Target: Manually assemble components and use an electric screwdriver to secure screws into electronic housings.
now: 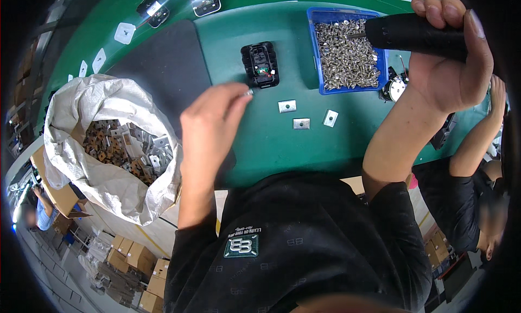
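Sack [68, 142], one and white, stands open at the left of the green table [271, 158]; its brown and silver pieces are too many to count. Three silver plates [301, 123], each with one dark hole, lie apart from each other, and a wide stretch of green surface runs from them to the near table edge. The left hand [209, 117] pinches one small metal piece [249, 93] between thumb and fingers, just beside the lower left corner of one black housing [252, 58]. Between this housing and one blue tray [316, 52] is a strip of green surface. Inside the tray's edges lie very many screws [347, 63]. The right hand [448, 69] is wrapped around one black screwdriver [418, 36], which crosses the right edge; whether its bit touches a screw, one cannot tell. Farther, at the left, are two dark devices [205, 1]
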`<state>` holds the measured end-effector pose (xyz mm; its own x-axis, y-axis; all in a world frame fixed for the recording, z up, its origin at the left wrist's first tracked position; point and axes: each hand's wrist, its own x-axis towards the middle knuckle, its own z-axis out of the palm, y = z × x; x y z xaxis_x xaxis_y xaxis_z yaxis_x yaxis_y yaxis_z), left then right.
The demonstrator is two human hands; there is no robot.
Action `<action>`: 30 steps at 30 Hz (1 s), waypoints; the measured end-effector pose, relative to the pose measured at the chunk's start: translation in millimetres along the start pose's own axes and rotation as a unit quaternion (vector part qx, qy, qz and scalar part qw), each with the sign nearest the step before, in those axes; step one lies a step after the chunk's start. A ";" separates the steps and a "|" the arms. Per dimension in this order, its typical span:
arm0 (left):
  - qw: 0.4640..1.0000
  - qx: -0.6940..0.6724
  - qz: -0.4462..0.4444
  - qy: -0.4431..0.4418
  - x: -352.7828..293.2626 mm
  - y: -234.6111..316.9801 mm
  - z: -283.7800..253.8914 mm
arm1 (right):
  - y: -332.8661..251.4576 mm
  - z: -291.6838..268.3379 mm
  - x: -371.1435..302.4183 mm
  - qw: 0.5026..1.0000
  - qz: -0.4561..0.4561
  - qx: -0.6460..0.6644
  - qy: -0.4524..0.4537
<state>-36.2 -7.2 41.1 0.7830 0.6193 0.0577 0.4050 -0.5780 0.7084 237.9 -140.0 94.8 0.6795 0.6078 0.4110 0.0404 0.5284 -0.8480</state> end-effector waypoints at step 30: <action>0.995 -0.026 0.007 -0.093 65.8 -6.9 14.4 | -11.2 39.0 -15.6 0.986 -0.029 0.141 -0.079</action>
<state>19.4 29.8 29.9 0.8646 0.4988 -0.0599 0.3716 -0.5548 0.7444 198.3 -132.3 110.9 0.5580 0.6451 0.5220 -0.1449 0.6951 -0.7042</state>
